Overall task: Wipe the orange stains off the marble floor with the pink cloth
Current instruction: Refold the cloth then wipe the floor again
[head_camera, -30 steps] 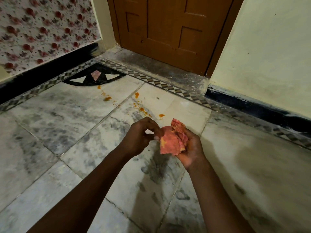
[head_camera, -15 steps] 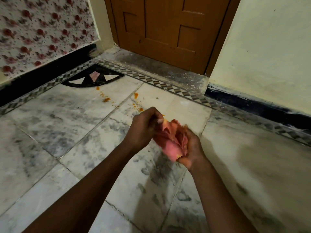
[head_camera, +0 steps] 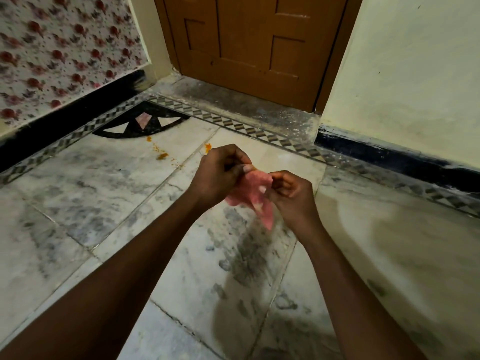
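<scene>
I hold the pink cloth (head_camera: 253,194) in the air above the marble floor (head_camera: 78,193), between both hands. My left hand (head_camera: 220,174) pinches its upper left edge with curled fingers. My right hand (head_camera: 291,196) pinches its right edge, and a loose corner hangs down below. Orange stains (head_camera: 162,156) lie on the floor beyond my hands, near the black fan-shaped inlay (head_camera: 141,123). A further orange spot (head_camera: 207,147) shows just past my left hand. My hands hide the floor right behind them.
A brown wooden door (head_camera: 246,45) stands straight ahead, behind a dusty threshold. A floral wall (head_camera: 59,48) with a black skirting runs along the left. A cream wall (head_camera: 415,81) with a dark skirting closes the right side. A patterned border strip (head_camera: 259,132) edges the floor.
The cloth was bunched in my right palm; both hands have since pulled it apart, so it hangs spread between them. Both hands sit a little farther forward.
</scene>
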